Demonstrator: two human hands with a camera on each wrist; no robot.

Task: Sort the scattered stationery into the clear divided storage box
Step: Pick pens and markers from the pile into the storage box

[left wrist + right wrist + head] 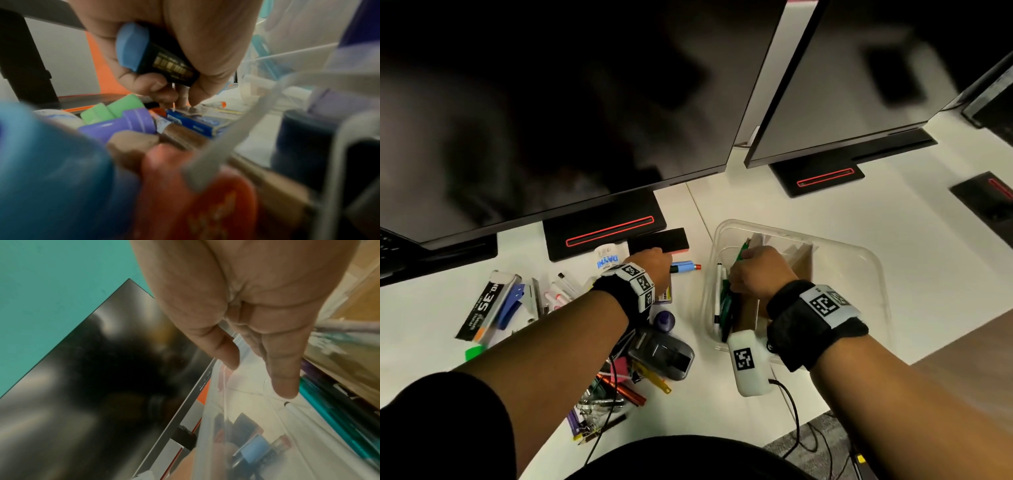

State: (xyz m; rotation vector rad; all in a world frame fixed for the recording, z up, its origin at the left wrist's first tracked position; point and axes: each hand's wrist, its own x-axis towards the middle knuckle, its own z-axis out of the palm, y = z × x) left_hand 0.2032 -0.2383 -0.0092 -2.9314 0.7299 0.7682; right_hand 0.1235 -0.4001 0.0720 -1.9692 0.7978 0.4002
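My left hand (654, 265) grips a black marker with a blue cap (683, 266), held just left of the clear box. In the left wrist view the fingers of this left hand (174, 91) curl round the marker (164, 65) above the scattered pile. The clear divided box (859, 253) stands on the right of the white desk, with cardboard dividers (801, 260) inside. My right hand (756, 270) is inside its left compartment over green pens (726, 301). In the right wrist view the right hand (259, 378) holds nothing, its fingers (285, 382) straight, next to teal pens (329, 402).
Two dark monitors on black stands (602, 229) block the back. A black eraser block (657, 240), a glue stick (607, 260), a staples box (482, 308), a grey dispenser (661, 356) and mixed pens and clips (613, 387) lie left of the box. The desk edge (928, 349) runs front right.
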